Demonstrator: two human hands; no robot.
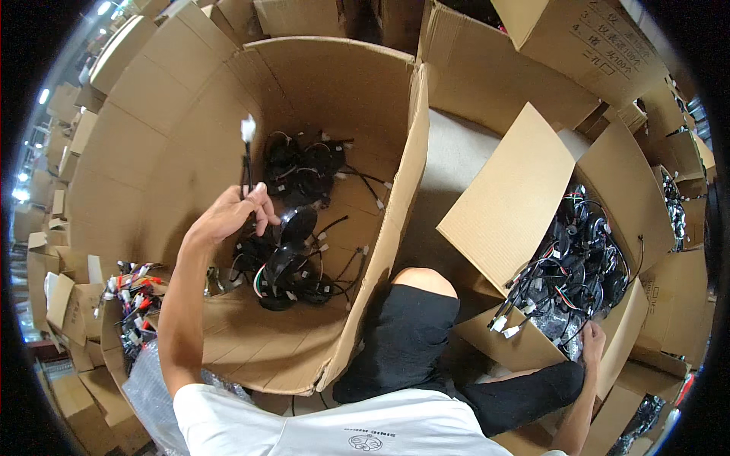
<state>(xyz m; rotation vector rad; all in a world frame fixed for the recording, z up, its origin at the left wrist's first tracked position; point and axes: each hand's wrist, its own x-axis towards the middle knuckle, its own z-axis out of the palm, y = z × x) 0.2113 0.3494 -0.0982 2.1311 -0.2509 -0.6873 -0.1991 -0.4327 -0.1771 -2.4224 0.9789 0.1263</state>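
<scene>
Observed from beside the seated person: the left hand [232, 213] was raised over the large open carton [190, 144], fingers pinched around a black cable [247, 163] whose white connector [248, 128] stood upright at twelve o'clock from the knuckles. A black round part [296, 224] hung just below the grasp, at about four o'clock from that hand, above the heap of like black parts and leads [296, 228] on the carton floor. The forearm rose steeply from the lower edge, elbow bent, wrist turned inward.

The right hand [591, 342] reached down at four o'clock into the smaller carton [517, 197], fingers resting on the bagged wired parts [578, 273]; whether they were closed on one could not be told.

Judgement: the lifted piece would best be held near its body, not by the lead alone, so the connector bears no strain and the trailing wires do not snag the heap.
</scene>
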